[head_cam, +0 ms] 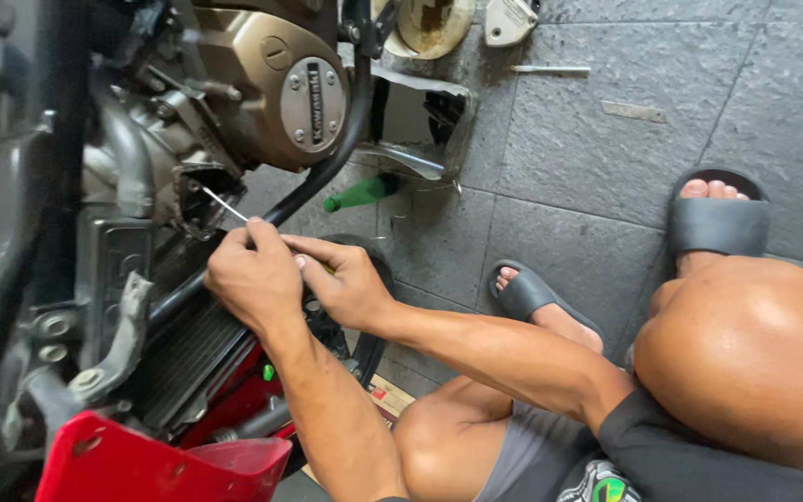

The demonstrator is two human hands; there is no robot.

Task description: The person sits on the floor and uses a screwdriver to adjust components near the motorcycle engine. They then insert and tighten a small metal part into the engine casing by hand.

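Both hands meet beside a motorcycle engine with a bronze round side cover. My left hand is closed around the handle of a thin-shafted screwdriver, whose metal tip reaches up-left into a dark recess under the engine. Pressed against the left one, my right hand has its fingers wrapped on the same handle, of which only a sliver of yellow shows. A black tube runs diagonally just above the hands.
A green-handled tool lies on the grey tiled floor under the bike. A red fairing sits at bottom left, with black radiator fins above it. My sandalled feet and bare knees fill the right. Small metal parts lie at top.
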